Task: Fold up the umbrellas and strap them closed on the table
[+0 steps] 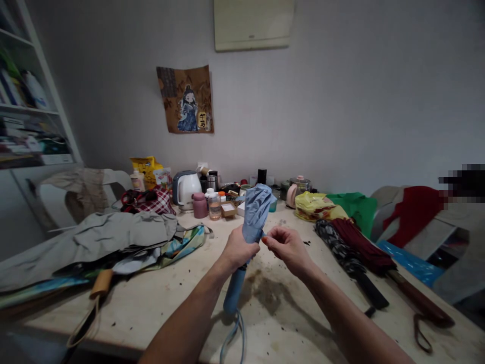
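My left hand (239,247) is wrapped around a light blue folding umbrella (256,210), held upright and leaning slightly right above the table. Its canopy is furled in loose folds. Below my fist, the blue handle (234,290) points down, and a wrist cord (239,328) dangles from it. Just right of the canopy's lower edge, my right hand (284,245) is closed in a pinch. Between thumb and forefinger is what looks like the narrow end of the umbrella's blue strap, mostly hidden by the fingertips.
On the right lie a black patterned umbrella (343,253) and a dark red umbrella (364,247). A grey umbrella (125,237) with a wooden handle (101,283) spreads across the left. Behind stand a kettle (188,189), a pink jar (199,205) and a yellow bag (318,205).
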### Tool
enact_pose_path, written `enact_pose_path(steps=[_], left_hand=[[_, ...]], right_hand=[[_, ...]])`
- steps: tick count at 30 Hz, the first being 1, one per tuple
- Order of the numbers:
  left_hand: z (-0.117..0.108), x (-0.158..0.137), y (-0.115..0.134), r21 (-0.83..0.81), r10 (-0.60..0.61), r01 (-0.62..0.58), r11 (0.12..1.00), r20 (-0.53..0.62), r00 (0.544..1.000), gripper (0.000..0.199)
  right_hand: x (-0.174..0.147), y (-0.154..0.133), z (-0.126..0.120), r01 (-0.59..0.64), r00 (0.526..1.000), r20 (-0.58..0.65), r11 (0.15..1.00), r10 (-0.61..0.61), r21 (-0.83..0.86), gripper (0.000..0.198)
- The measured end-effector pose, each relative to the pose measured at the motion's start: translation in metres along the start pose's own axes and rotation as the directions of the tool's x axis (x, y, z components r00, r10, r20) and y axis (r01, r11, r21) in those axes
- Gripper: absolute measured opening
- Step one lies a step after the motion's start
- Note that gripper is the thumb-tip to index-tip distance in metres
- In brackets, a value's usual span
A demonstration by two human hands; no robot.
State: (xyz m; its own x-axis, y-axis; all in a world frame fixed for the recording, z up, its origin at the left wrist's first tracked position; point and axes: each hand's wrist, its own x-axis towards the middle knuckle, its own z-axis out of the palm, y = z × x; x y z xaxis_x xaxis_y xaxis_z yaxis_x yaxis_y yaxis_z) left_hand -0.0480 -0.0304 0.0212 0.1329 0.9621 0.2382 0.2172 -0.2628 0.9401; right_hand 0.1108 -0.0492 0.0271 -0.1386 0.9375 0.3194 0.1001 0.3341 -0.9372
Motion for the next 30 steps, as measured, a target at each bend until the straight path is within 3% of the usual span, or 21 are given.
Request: enact_pose_path(steps=[6,15,24,30], left_hand=[[0.0,0.0,0.001,0.064,0.03,-0.027,0.998,-0.054,0.998,0.024],[0.003,-0.003,0.002,0.122,0.042,-0.025,0.992,-0.146,0.988,0.028],[0.014,-0.008,0.0,0.151,0.078,-0.06,0.987,-0.114,0.99,0.03],[0.016,-0.009,-0.004,0.131,0.142,-0.131,0.983,-0.082,0.986,0.031]], right_hand=[[0.001,0.0,0.002,-0.015,1.0,0.028,0.995,0.013,0.101,0.039],[-0.001,-0.004,0.004,-0.023,0.999,-0.035,0.996,0.026,0.088,0.035],[-0.001,0.002,0.007,-0.022,1.0,-0.002,0.992,0.023,0.122,0.039],[-0.009,-0.006,0.008,0.096,0.993,0.064,0.993,-0.101,0.074,0.031]])
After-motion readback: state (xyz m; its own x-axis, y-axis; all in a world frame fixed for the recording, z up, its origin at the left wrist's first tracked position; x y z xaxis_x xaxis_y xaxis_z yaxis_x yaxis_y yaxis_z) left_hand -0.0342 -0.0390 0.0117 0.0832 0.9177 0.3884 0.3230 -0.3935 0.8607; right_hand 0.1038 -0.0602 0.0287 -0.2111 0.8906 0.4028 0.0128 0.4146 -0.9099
